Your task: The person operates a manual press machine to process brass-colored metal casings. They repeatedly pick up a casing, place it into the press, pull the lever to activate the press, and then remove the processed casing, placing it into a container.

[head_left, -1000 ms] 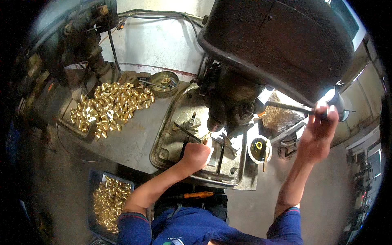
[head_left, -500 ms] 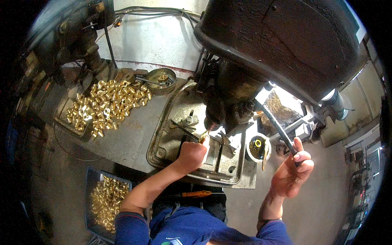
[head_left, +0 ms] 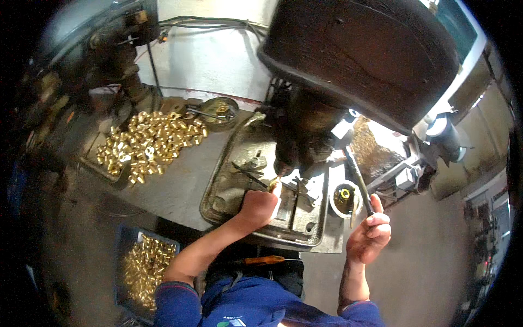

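My left hand (head_left: 260, 208) is closed at the drill press table (head_left: 223, 210), its fingertips on a small brass fitting (head_left: 273, 184) right under the dark spindle (head_left: 284, 158). Part of the fitting is hidden by my fingers. To the right, my right hand (head_left: 369, 235) is wrapped round the lower end of the long dark feed lever (head_left: 358, 180). The big dark drill press head (head_left: 359, 60) hangs over the table. A dark metal bar (head_left: 249, 175) lies on the table to the left of the fitting.
Loose brass fittings (head_left: 158, 136) are heaped on the bench at left. More brass pieces (head_left: 144, 272) fill a dark bin (head_left: 122, 245) below. Behind sits a round pan (head_left: 231, 122). A white tub (head_left: 333, 204) of dark liquid holds a brush near the lever. An orange-handled tool (head_left: 264, 260) lies by my lap.
My right hand has swung left and slightly down with the lever, which now stands steeper. My left hand stays at the fitting under the spindle. The view has shifted slightly.
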Demonstrator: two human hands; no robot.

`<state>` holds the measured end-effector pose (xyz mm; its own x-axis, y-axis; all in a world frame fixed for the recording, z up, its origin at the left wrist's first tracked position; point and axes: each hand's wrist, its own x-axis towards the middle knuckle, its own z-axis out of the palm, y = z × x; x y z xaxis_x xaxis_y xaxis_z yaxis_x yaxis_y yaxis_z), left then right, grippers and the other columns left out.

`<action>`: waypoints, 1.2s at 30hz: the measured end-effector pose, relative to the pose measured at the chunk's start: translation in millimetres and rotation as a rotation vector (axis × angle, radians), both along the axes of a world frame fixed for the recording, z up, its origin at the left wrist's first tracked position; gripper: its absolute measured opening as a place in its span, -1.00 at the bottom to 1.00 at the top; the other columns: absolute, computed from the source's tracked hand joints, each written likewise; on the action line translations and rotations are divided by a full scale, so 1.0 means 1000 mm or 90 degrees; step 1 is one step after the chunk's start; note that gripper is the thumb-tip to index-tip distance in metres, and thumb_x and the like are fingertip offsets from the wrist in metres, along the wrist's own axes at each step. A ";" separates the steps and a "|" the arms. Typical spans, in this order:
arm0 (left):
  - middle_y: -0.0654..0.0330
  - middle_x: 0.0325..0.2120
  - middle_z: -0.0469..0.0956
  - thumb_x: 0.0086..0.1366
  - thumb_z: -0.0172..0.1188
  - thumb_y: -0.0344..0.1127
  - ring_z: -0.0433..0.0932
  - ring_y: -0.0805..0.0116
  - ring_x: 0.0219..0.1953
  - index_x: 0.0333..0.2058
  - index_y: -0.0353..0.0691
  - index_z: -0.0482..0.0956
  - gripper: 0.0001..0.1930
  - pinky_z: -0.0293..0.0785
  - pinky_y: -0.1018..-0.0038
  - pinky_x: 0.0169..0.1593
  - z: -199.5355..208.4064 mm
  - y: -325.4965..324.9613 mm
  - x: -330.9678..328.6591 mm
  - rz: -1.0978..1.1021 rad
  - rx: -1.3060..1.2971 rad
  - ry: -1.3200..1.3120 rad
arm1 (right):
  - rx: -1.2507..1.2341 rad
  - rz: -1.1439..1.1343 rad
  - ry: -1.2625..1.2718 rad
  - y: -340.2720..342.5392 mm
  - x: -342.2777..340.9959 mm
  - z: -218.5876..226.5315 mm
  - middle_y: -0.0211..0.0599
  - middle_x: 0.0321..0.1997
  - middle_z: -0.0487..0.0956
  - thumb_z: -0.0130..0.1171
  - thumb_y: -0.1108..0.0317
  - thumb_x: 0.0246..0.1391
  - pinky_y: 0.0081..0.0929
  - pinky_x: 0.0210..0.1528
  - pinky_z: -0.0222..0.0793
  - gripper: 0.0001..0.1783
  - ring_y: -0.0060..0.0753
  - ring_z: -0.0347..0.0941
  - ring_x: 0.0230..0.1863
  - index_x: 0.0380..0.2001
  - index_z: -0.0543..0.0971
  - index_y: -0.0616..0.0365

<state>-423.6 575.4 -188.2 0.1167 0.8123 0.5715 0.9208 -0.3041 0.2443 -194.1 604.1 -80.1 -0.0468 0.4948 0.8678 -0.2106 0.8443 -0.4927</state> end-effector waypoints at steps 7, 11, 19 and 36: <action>0.02 -0.69 0.51 0.15 0.02 -0.23 0.53 0.05 -0.61 -0.45 -0.30 0.51 -0.76 0.40 0.16 -0.54 0.014 0.002 0.005 0.027 -0.278 0.031 | -0.043 -0.014 -0.030 -0.005 0.010 -0.021 -0.11 -0.38 0.34 -0.11 0.59 0.03 0.02 0.24 0.10 -0.73 0.24 0.15 0.20 -0.68 0.14 0.17; 0.06 -0.67 0.52 0.07 0.07 -0.26 0.53 0.08 -0.61 -0.28 -0.28 0.46 -0.74 0.39 0.19 -0.56 0.011 -0.002 0.003 0.063 -0.262 0.039 | -0.101 0.033 0.052 -0.003 0.011 -0.038 -0.17 -0.42 0.38 -0.07 0.43 0.00 0.15 0.23 0.04 -0.70 0.23 0.14 0.21 -0.74 0.18 0.19; 0.05 -0.74 0.44 0.07 0.15 -0.21 0.49 0.04 -0.62 -0.62 -0.19 0.47 -0.79 0.34 0.17 -0.57 0.028 -0.027 -0.021 0.040 -0.096 -0.162 | -0.084 -0.024 -0.015 0.001 0.014 -0.058 -0.09 -0.36 0.45 -0.06 0.50 -0.09 0.09 0.26 -0.04 -0.76 0.20 0.13 0.23 -0.76 0.23 0.23; 0.11 -0.43 0.52 0.01 0.09 -0.43 0.51 0.09 -0.37 -0.33 -0.16 0.52 -0.81 0.42 0.24 -0.38 0.018 -0.045 -0.031 0.058 -0.144 -0.200 | -0.106 -0.038 -0.092 0.014 0.011 -0.084 -0.18 -0.36 0.54 -0.02 0.60 -0.25 0.03 0.20 0.05 -0.89 0.21 0.24 0.15 -0.74 0.38 0.24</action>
